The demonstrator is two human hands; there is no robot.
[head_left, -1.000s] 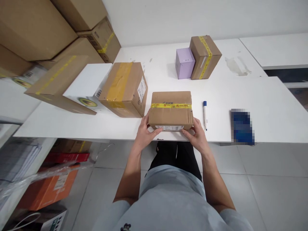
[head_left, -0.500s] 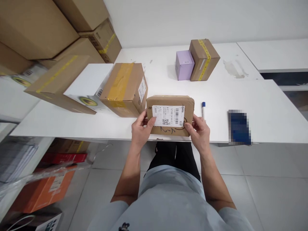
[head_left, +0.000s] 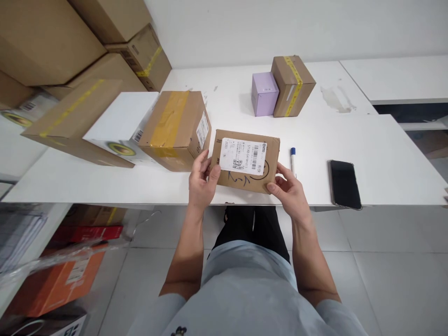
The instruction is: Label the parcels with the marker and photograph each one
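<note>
Box [head_left: 247, 161] newly askew, marker [head_left: 293, 160] part-hidden

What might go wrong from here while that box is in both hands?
1. The phone lies at the front edge of the table; a stray sweep of the right hand might knock it off.
2. The marker lies right beside that hand and could be bumped and roll.
3. The labelled box is held at its sides, so it may slip if the left hand loosens.

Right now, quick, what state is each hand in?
Left hand: closed on the labelled cardboard box, at its left edge.
Right hand: holding the same box near its lower right corner.
</note>
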